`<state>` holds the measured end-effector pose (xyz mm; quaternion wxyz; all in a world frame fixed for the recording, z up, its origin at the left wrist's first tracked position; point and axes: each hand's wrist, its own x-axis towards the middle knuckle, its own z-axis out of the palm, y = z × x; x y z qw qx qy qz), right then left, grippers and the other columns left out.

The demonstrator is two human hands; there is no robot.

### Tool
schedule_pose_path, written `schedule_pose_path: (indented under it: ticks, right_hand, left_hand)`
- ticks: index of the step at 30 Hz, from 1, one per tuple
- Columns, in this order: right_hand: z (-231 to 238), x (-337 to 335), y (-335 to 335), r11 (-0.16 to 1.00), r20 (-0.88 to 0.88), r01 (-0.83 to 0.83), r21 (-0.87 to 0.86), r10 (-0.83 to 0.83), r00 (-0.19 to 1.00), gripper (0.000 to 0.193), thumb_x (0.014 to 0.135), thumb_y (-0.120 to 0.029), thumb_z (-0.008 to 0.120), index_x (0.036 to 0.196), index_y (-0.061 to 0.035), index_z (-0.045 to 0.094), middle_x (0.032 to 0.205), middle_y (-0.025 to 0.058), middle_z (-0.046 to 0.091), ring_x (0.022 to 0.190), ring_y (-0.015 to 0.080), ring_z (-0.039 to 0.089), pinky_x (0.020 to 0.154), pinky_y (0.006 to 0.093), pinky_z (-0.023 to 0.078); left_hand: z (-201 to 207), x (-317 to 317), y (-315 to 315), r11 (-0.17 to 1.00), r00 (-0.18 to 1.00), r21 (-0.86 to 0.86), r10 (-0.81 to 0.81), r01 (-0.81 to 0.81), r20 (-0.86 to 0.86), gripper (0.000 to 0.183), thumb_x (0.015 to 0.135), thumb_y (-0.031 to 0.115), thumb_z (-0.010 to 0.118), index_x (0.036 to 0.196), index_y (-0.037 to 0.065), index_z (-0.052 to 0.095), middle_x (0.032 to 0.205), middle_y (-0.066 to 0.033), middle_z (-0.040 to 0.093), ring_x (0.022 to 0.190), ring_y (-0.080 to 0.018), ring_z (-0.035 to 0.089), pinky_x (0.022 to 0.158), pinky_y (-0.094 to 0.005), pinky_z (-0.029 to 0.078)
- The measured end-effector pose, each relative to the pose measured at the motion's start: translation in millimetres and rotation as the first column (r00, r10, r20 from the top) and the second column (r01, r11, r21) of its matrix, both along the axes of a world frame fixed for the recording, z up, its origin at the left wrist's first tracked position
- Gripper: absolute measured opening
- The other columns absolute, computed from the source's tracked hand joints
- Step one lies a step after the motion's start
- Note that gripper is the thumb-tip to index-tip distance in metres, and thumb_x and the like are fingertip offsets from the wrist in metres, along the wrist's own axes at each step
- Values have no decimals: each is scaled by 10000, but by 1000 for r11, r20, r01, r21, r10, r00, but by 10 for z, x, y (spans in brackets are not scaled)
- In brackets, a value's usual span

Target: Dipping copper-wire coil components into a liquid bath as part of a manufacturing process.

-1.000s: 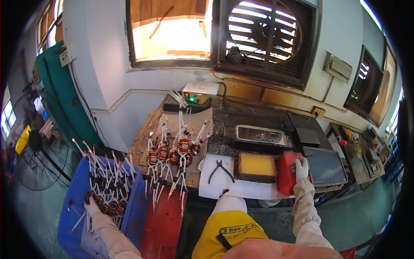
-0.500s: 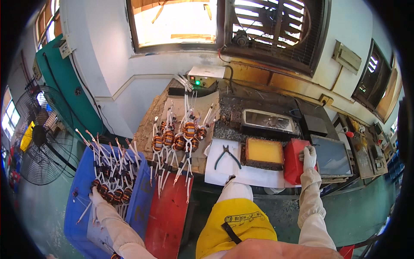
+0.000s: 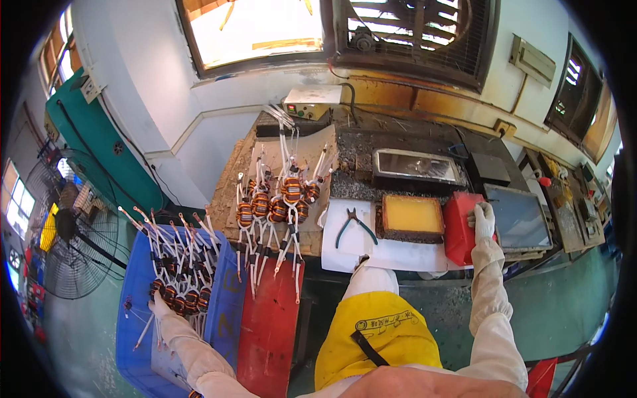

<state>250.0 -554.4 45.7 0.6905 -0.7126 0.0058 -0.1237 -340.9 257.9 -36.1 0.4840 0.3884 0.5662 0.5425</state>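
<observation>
My left hand (image 3: 160,306), in a pale glove, reaches into a blue bin (image 3: 229,312) at the left. Its fingers close on a copper-wound toroidal coil (image 3: 156,286) at the end of a row; the fingertips are partly hidden. Several similar coils with white sleeved leads and ring-shaped ends stand in the bin. On the bench at the right, my gloved right hand (image 3: 483,219) grips the upper right edge of a red box-like thing (image 3: 459,232). What lies inside that red thing cannot be seen.
More coils (image 3: 290,191) lie on a board at the bench's left. Pliers (image 3: 356,227) rest on white paper beside a tray of yellow material (image 3: 413,215). Behind it sits a framed metal-surfaced tray (image 3: 418,166). A control box (image 3: 312,101) stands at the back; a fan (image 3: 66,225) is far left.
The whole view has shifted, with bench and bin appearing slightly further right. My left hand stays at the coil in the bin, and my right hand keeps hold of the red thing.
</observation>
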Motion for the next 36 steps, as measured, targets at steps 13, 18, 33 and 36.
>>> schedule_pose_path:
  ticks: [13, 18, 33, 36]
  right_hand:
    - [61, -37, -20, 996, -33, 40, -77, -43, 999, 158, 940, -208, 557, 1037, -83, 555, 757, 34, 632, 562, 90, 561, 497, 212, 452]
    - [66, -46, 14, 997, -29, 30, -67, -32, 999, 145, 940, -205, 559, 1023, -86, 556, 760, 30, 632, 560, 84, 557, 493, 207, 446]
    - [112, -124, -146, 995, -25, 70, -76, -72, 997, 192, 937, -232, 559, 1050, -77, 559, 773, 37, 635, 570, 82, 556, 505, 208, 451]
    - [106, -59, 31, 998, -39, 17, -68, -20, 999, 194, 938, -226, 558, 1059, -74, 559, 772, 39, 634, 573, 84, 558, 504, 210, 452]
  left_hand:
    - [114, 113, -142, 995, 994, -52, -86, 82, -72, 829, 826, 308, 679, 1440, -34, 239, 1304, -237, 483, 1080, -344, 572, 887, -472, 508]
    - [64, 42, -81, 996, 995, -35, -79, 77, -67, 838, 826, 312, 676, 1443, -38, 230, 1313, -241, 475, 1089, -341, 568, 890, -471, 505]
    - [561, 526, -717, 987, 972, -94, -107, 129, 209, 684, 850, 425, 612, 1382, 50, 401, 1329, -178, 481, 1120, -303, 541, 876, -488, 476]
    - [301, 21, -332, 991, 961, -73, -92, 115, 261, 613, 870, 448, 564, 1340, 68, 462, 1296, -153, 508, 1106, -285, 540, 873, -478, 461]
